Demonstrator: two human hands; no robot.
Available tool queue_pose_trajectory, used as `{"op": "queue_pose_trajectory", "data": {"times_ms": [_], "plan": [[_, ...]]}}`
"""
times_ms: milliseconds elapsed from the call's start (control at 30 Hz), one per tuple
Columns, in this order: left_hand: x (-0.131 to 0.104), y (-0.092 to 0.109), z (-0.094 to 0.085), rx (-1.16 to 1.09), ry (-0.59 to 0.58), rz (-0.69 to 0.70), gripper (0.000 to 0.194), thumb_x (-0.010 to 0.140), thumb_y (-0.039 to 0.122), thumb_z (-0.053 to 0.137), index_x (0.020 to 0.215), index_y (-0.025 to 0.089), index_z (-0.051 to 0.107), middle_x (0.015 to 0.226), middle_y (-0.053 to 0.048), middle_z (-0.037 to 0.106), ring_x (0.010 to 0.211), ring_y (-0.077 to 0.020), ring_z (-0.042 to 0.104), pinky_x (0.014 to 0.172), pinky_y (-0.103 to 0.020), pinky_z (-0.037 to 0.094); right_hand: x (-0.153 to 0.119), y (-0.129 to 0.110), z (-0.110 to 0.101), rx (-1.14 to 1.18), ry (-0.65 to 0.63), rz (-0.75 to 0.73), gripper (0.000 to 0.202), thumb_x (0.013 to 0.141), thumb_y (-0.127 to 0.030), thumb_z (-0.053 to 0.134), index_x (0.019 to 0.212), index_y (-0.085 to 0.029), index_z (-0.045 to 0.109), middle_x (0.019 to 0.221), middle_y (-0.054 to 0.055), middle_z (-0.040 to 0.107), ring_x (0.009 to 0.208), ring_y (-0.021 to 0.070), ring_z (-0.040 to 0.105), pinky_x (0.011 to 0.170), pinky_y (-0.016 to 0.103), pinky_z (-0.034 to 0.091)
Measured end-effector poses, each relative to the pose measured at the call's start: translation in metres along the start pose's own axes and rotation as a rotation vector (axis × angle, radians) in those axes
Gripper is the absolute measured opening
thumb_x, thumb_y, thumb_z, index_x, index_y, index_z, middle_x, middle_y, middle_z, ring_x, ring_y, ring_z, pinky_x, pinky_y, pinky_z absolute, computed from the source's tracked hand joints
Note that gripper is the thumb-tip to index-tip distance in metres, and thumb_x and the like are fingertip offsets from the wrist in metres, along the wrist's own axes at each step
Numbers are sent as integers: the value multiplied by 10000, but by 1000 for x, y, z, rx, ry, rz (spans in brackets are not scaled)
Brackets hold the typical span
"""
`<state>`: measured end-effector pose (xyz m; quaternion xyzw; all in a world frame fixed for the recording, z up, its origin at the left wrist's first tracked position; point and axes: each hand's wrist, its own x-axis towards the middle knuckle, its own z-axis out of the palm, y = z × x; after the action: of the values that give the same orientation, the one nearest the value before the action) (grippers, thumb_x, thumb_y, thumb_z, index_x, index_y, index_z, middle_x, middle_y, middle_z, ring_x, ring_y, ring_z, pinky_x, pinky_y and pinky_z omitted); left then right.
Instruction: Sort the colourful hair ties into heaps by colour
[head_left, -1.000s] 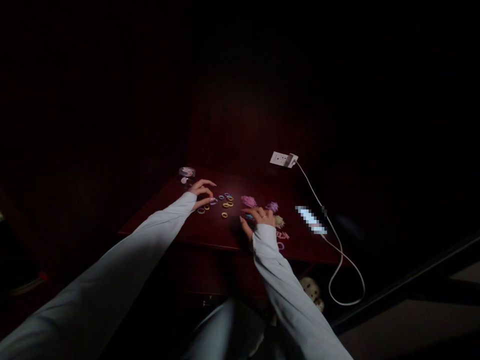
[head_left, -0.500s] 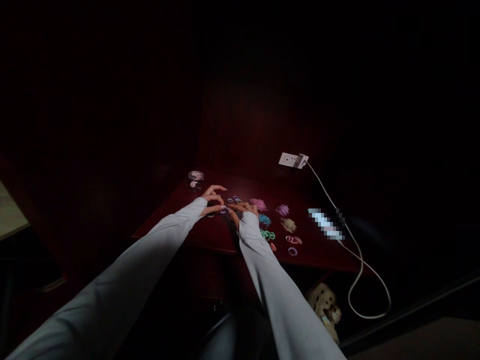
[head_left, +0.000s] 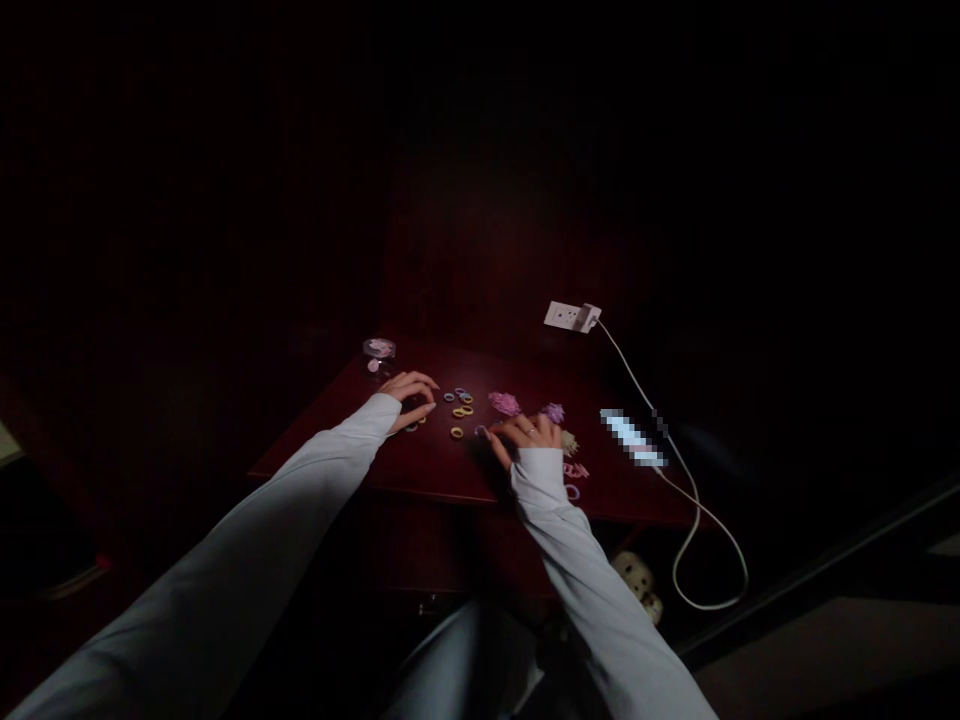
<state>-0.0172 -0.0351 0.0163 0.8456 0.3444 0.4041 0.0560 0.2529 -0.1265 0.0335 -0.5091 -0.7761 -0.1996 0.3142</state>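
My left hand (head_left: 411,393) hovers low over the left part of the table, its fingers curved and apart with nothing visible between them. Just below its fingers lie a few hair ties (head_left: 421,420), yellow and green, partly hidden. My right hand (head_left: 529,434) is pinched at the fingertips on a small purple hair tie (head_left: 480,431). Between the hands are yellow hair ties (head_left: 457,433) and a small group of blue and purple hair ties (head_left: 460,393). My right hand and sleeve cover part of the sorted piles.
Beyond my right hand are a pink pile (head_left: 505,403), a purple pile (head_left: 553,412) and a cream pile (head_left: 570,444). A clear round container (head_left: 379,349) stands back left. On the right lies a blurred phone-like object (head_left: 634,438) with a white cable (head_left: 686,470) running to a wall socket (head_left: 562,315).
My hands have moved apart. The right one has gone right with the purple hair tie, uncovering yellow hair ties and now covering the blue and green piles. The left has drawn slightly left.
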Motion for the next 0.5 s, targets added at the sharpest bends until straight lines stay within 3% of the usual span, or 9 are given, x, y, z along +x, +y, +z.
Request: {"op": "queue_pose_trajectory", "data": {"times_ms": [100, 233, 333, 500], "plan": [[-2, 5, -4, 128, -13, -7, 208, 942, 360, 524, 928, 219, 676, 1186, -49, 694, 1004, -214, 598, 949, -401, 431, -18, 33, -33, -145, 89, 20, 294, 996, -412, 497, 965, -306, 769, 862, 47, 688, 911, 225, 492, 839, 363, 282], [-2, 10, -7, 184, 18, -17, 230, 960, 351, 485, 921, 219, 669, 1173, -40, 701, 985, -213, 571, 915, -383, 400, -45, 71, -63, -279, 64, 11, 272, 983, -403, 515, 963, -309, 769, 823, 56, 679, 882, 227, 497, 836, 365, 274], [-2, 10, -7, 197, 16, -11, 225, 958, 343, 481, 912, 225, 666, 1162, -31, 703, 972, -210, 563, 888, -367, 388, -65, 90, -73, -327, -27, 1, 255, 973, -393, 523, 948, -310, 763, 824, 56, 678, 861, 223, 503, 829, 362, 283], [-1, 5, -5, 204, 3, -3, 209, 952, 341, 488, 916, 232, 663, 1155, -29, 705, 962, -209, 569, 853, -354, 376, -85, 107, -73, -332, -126, -62, 221, 956, -320, 530, 915, -298, 746, 881, 54, 709, 876, 223, 524, 846, 364, 299]]}}
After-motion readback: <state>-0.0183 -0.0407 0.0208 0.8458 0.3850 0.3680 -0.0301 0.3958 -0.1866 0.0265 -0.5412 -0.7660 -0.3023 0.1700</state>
